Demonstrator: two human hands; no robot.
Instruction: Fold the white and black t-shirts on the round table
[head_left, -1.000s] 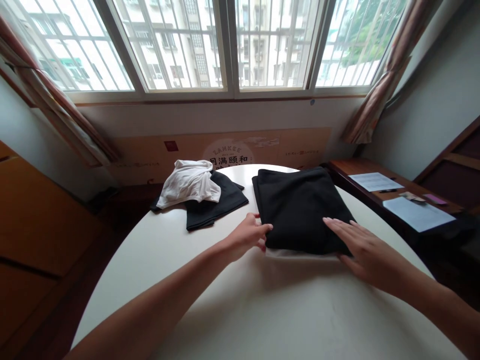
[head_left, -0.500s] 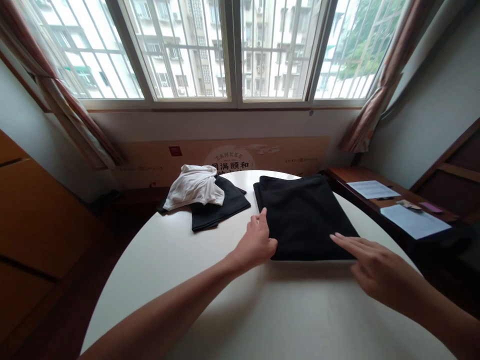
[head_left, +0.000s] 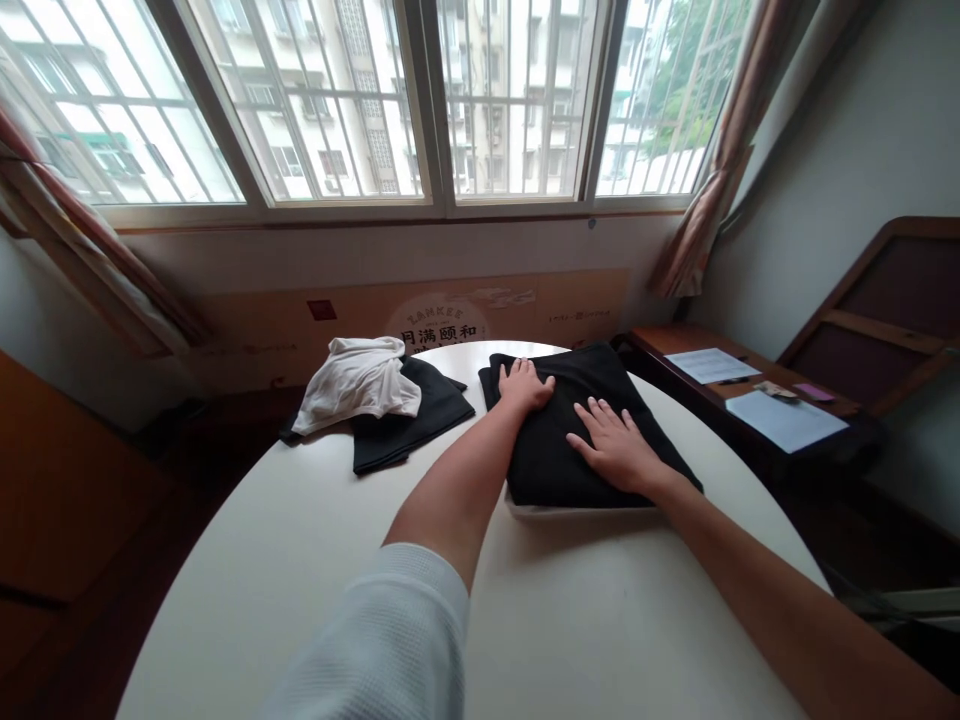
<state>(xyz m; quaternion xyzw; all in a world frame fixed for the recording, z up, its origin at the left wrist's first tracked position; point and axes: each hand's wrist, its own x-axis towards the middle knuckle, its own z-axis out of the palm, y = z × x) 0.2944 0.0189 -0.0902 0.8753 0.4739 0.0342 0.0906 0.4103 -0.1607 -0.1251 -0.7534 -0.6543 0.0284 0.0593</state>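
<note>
Black folded cloth [head_left: 570, 455] under left hand [head_left: 526, 387], right hand [head_left: 615, 447], fingers flat, open; second black cloth [head_left: 412, 420], white cloth [head_left: 352, 380] atop.

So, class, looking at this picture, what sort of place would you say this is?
Most likely a room in a city flat: the barred windows look out on an apartment block, a patterned curtain hangs beside them, and a round white table holds folded black cloth.

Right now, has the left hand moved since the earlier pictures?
Yes. The left hand has moved forward and inward: it was beside the near left corner of the folded black cloth, and now lies flat on top, toward the far edge.
</note>
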